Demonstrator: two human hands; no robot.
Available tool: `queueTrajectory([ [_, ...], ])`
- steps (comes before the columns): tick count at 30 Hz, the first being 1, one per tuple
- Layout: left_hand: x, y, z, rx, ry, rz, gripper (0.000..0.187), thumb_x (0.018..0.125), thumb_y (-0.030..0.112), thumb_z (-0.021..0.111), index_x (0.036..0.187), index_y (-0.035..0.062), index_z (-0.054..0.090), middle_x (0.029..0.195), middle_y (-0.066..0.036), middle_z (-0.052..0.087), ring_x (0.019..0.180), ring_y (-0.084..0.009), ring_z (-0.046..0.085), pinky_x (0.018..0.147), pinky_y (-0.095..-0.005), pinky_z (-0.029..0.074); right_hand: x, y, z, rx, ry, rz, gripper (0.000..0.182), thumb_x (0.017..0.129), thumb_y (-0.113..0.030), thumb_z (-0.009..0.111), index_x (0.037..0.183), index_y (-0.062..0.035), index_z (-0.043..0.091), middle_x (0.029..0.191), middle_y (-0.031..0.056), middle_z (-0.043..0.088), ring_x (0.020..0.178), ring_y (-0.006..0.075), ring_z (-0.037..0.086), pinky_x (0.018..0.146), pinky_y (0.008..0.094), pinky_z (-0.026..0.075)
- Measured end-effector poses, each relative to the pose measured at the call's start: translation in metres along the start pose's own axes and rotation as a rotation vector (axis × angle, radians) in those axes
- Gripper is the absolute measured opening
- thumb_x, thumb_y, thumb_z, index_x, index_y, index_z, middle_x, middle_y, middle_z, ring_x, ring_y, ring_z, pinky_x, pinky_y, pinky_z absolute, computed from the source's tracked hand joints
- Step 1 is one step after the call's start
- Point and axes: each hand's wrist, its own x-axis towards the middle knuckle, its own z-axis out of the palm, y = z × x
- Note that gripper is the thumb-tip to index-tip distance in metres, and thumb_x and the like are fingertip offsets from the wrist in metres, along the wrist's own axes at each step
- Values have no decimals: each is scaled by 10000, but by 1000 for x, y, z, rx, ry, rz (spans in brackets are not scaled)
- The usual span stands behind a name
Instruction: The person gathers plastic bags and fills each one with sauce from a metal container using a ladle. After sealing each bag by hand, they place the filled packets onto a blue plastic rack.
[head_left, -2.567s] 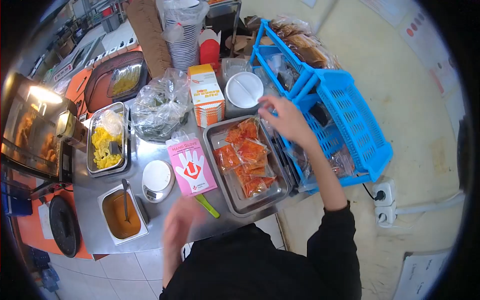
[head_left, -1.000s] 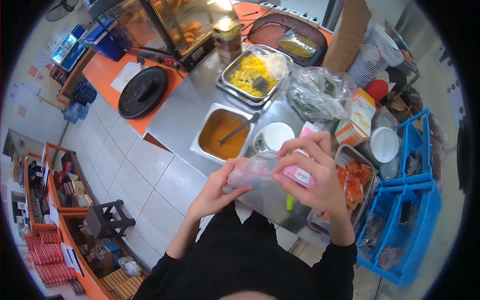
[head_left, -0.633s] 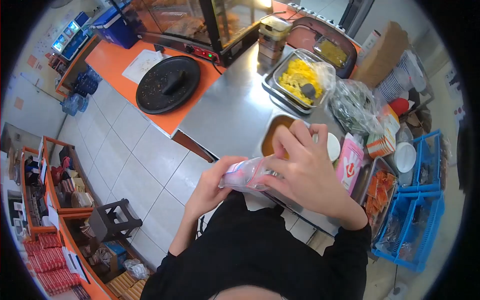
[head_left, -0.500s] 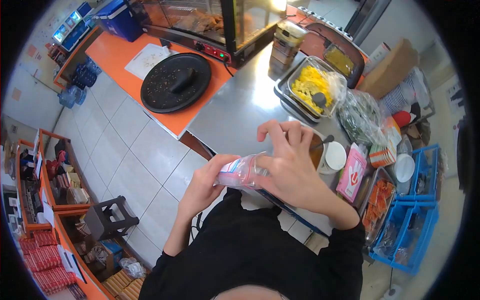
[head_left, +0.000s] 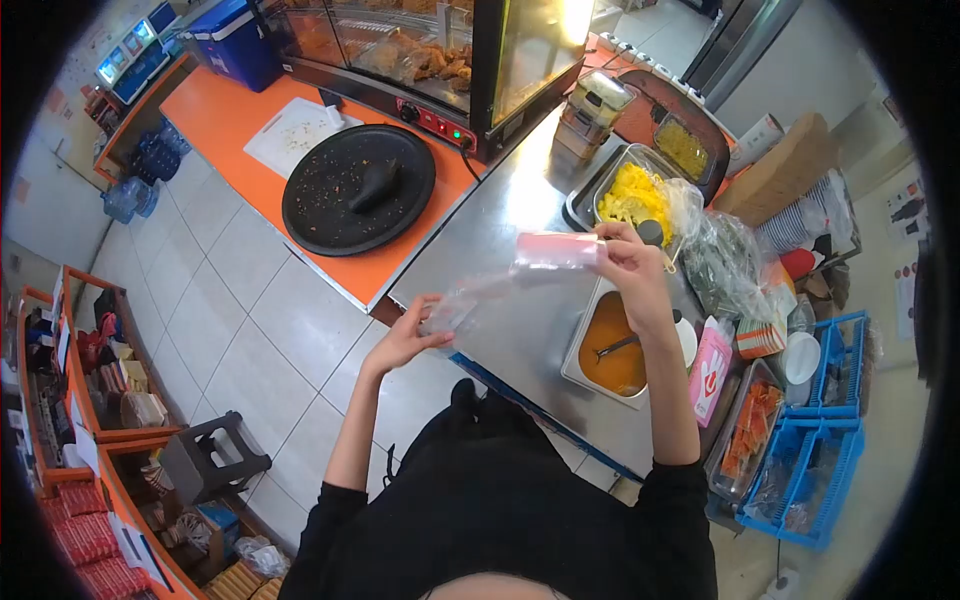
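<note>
In the head view, my right hand (head_left: 635, 270) grips one end of a pinkish roll of clear plastic film (head_left: 560, 250), held above the steel counter. A crumpled, see-through strip of plastic film (head_left: 475, 300) runs from the roll down to my left hand (head_left: 402, 340), whose fingers are closed on its end. Motion blurs the strip, and whether it is a bag or plain sheet cannot be told. Below my right hand sits a steel pan of orange-brown sauce (head_left: 612, 345) with a ladle in it. Yellow food in a tray (head_left: 635, 195) lies just beyond that hand.
A round black tray (head_left: 320, 205) rests on the orange counter by a white cutting board (head_left: 275, 150). Behind stands a heated display case (head_left: 480, 130). Plastic-wrapped greens (head_left: 725, 245), a pink packet (head_left: 710, 375) and blue baskets (head_left: 805, 470) crowd the right. A dark stool (head_left: 215, 455) stands on the floor.
My hands were close together around the roll; now they are apart. My right hand has moved up and right with the roll, and plastic film stretches between both hands. The sauce pan is uncovered to view.
</note>
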Motion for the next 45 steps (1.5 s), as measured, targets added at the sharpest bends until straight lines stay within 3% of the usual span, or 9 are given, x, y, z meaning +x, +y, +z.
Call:
queueTrajectory([
  [4, 52, -23, 11, 68, 35, -180, 1079, 620, 446, 777, 1344, 71, 71, 1312, -246, 288, 1137, -368, 442, 645, -416, 531, 12, 55, -19, 201, 80, 254, 137, 729, -79, 674, 818, 26, 674, 933, 31, 542, 925, 117, 489, 834, 255, 356],
  [7, 70, -8, 23, 237, 189, -132, 1039, 646, 496, 744, 1320, -24, 149, 1219, -244, 385, 1138, -302, 417, 946, -353, 362, 13, 60, -22, 271, 84, 381, 147, 750, -99, 669, 819, 31, 672, 844, 6, 555, 875, 87, 497, 788, 237, 369],
  [11, 75, 15, 39, 1070, 546, 55, 835, 742, 522, 641, 1264, -42, 313, 1250, -221, 365, 1103, -296, 444, 959, -350, 325, 11, 60, -19, 437, -1, 341, 124, 757, -99, 670, 779, 23, 668, 743, -28, 552, 778, 61, 498, 735, 210, 361],
  [16, 90, 38, 45, -407, 54, 86, 407, 883, 370, 517, 1097, 26, 548, 1045, -97, 540, 1027, -160, 489, 915, -335, 343, 7, 78, -3, 205, -73, 174, 103, 759, -61, 664, 789, 35, 642, 921, 30, 575, 837, 89, 516, 770, 228, 382],
  [23, 92, 53, 69, -388, 204, 211, 217, 833, 114, 602, 1027, 55, 523, 1023, -71, 567, 994, -128, 505, 891, -295, 379, -7, 83, 11, -455, 70, -292, 113, 691, -94, 698, 781, -37, 660, 956, 98, 549, 874, 236, 526, 794, 315, 420],
  [31, 117, 28, 76, -156, 297, 542, 302, 769, 86, 655, 1009, 81, 473, 1140, -90, 503, 1083, -176, 477, 923, -308, 394, -8, 97, 24, -476, 156, -121, 135, 689, -15, 655, 824, -25, 649, 933, 105, 531, 798, 253, 554, 710, 339, 448],
  [38, 132, 2, 64, -587, 253, 289, 423, 738, 2, 619, 1141, 17, 493, 1157, -95, 511, 1090, -162, 483, 960, -313, 367, -7, 82, 17, -513, 147, -360, 131, 714, -26, 642, 845, -20, 647, 818, 100, 626, 785, 259, 581, 691, 330, 470],
  [40, 135, -12, 58, -633, 12, 39, 390, 775, 37, 556, 1157, -9, 495, 1142, -88, 536, 1075, -145, 491, 933, -304, 390, -4, 82, 15, -493, 121, -234, 131, 719, -29, 641, 849, -15, 655, 773, 106, 632, 785, 232, 591, 678, 310, 468],
  [45, 143, -4, 63, -420, 54, 93, 340, 785, 38, 478, 1119, 27, 539, 1093, -50, 563, 1018, -116, 511, 865, -264, 405, 3, 99, 17, -202, 53, 202, 98, 762, -65, 635, 816, 8, 671, 694, 97, 645, 778, 140, 592, 639, 265, 463],
])
